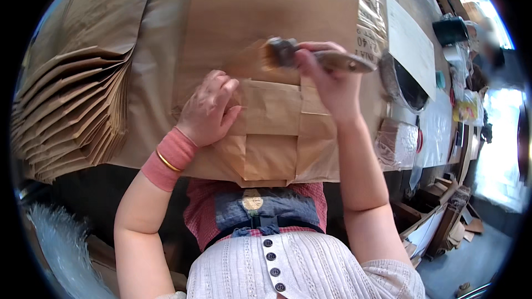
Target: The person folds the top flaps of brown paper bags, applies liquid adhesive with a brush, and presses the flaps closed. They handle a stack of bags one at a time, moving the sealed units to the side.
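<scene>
My right hand (pixel 332 80) grips the handle of a flat paintbrush (pixel 288 52) with a metal ferrule. Its bristles, smeared by motion, are over the brown paper at the middle of the table. Below the brush lies the folded end of a brown paper bag (pixel 271 108), its flaps making a rectangular panel toward the table's front edge. My left hand (pixel 209 105) rests on the paper at the left of that folded end, fingers bent and pressing down, with the thumb apart. A pink wristband and a yellow bangle sit on the left wrist.
A fanned stack of brown paper bags (pixel 72 111) lies at the left. To the right are a white sheet (pixel 410 44), a dark oval container (pixel 407 86) partly under it, and a plastic-wrapped block (pixel 396 143). Farther right stands a dark green cylinder (pixel 450 30). Cardboard pieces (pixel 474 224) lie below.
</scene>
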### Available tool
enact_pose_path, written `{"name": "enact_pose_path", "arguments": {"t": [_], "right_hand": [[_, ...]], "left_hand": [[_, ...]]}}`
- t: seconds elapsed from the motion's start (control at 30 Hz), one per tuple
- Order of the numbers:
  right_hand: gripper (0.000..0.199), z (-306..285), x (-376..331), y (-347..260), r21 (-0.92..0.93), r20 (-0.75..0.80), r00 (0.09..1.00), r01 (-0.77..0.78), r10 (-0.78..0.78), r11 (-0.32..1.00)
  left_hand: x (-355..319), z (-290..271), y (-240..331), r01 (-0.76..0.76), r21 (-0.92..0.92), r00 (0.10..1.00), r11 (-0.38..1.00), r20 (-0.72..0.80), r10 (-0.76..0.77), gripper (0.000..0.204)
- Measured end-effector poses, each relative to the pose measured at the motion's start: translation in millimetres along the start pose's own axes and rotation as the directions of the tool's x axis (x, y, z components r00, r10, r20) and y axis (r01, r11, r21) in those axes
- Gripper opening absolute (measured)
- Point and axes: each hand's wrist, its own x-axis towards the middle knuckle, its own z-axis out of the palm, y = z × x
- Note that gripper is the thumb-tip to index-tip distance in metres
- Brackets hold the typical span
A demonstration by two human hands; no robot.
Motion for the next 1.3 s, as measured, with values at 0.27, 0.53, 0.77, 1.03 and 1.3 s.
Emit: {"name": "enact_pose_path", "arguments": {"t": [0.27, 0.53, 0.77, 1.03, 1.3], "right_hand": [[0.022, 48.4, 28.0, 27.4, -0.353, 0.131, 0.991, 0.012, 0.037, 0.936], [0.009, 46.8, 24.4, -24.8, -0.548, 0.224, 0.905, 0.424, -0.362, 0.721], [0.014, 33.6, 4.7, -14.5, -0.350, 0.305, 0.928, 0.318, -0.214, 0.881], [0.016, 51.4, 15.5, 20.3, -0.465, 0.091, 0.996, 0.042, 0.001, 0.884], [0.016, -56.8, -14.6, -51.6, -0.357, 0.189, 0.847, 0.531, -0.497, 0.769]], "left_hand": [[-1.8, 0.4, 0.8, 0.005, 0.102, 1.000, 0.995, -0.022, -0.003, 0.032], [-2.9, 2.3, 0.7, -0.016, 0.105, 0.997, 0.994, -0.074, 0.024, 0.034], [-2.4, 3.5, 2.3, -0.017, 0.099, 0.995, 0.995, -0.097, 0.026, 0.035], [-2.3, -0.6, 2.7, -0.016, 0.097, 0.998, 0.995, -0.059, 0.022, 0.034], [1.7, -0.6, 4.7, -0.020, 0.127, 0.998, 0.992, -0.055, 0.027, 0.033]]}}
